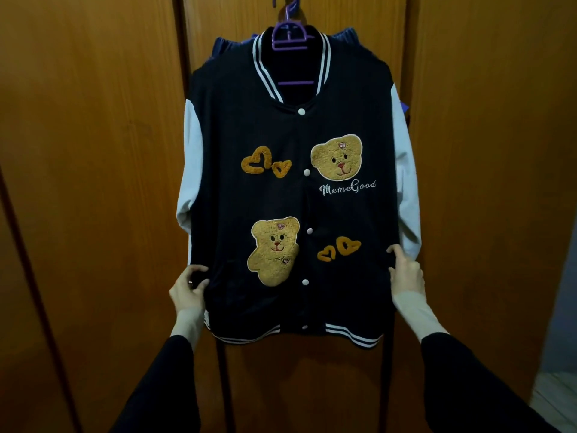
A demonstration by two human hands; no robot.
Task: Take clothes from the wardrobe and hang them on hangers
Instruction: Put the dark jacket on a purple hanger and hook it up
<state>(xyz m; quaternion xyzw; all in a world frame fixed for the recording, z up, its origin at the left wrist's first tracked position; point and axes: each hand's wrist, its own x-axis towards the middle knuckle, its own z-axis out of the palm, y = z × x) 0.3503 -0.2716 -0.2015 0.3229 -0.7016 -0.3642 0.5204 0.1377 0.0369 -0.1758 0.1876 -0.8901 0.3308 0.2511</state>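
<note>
"MemeGood" stitched on jacket (290, 195)

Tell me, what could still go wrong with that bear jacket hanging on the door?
The jacket hangs from one purple hanger hooked up high; a tug by the left hand or right hand at its sides might unhook it. Another blue garment shows behind the collar, so the load may sit crooked and slide.

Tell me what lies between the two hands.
In the head view, the lower front of the navy jacket spans between left hand and right hand, with a bear patch and snap buttons.
</note>
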